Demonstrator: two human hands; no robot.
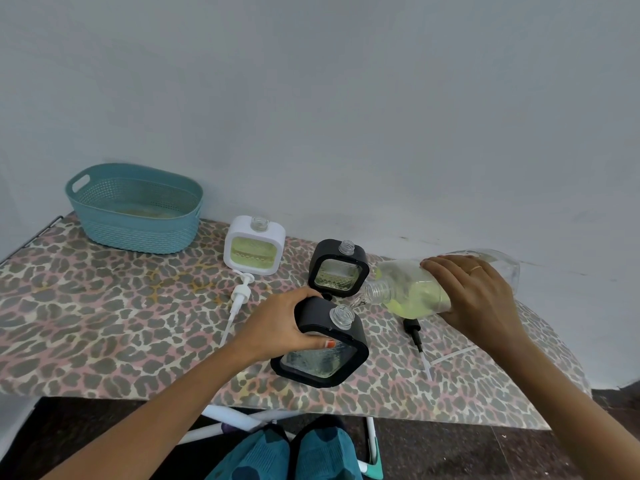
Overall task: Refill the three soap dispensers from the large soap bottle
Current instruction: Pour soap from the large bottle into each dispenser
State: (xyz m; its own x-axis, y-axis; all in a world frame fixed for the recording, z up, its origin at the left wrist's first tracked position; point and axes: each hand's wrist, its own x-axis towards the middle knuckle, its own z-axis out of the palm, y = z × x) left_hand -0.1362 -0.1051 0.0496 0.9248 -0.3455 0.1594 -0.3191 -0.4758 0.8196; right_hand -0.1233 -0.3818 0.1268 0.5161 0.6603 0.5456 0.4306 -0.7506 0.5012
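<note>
My right hand point(474, 299) grips the large clear soap bottle point(412, 289), tipped on its side with its open mouth pointing left. Yellow-green soap fills its lower part and a thin stream leaves the mouth. My left hand point(277, 327) holds a black square dispenser point(325, 355) at its top, tilted, its open threaded neck just below the bottle's mouth. A second black dispenser point(337, 270) stands behind it, uncapped and partly filled. A white dispenser point(254, 249) stands further left, uncapped, holding green soap.
A teal plastic basket point(135, 209) sits at the back left of the leopard-print board point(104, 306). A white pump head point(239, 299) lies by the white dispenser. A black pump head point(415, 334) lies under the big bottle. The wall runs close behind.
</note>
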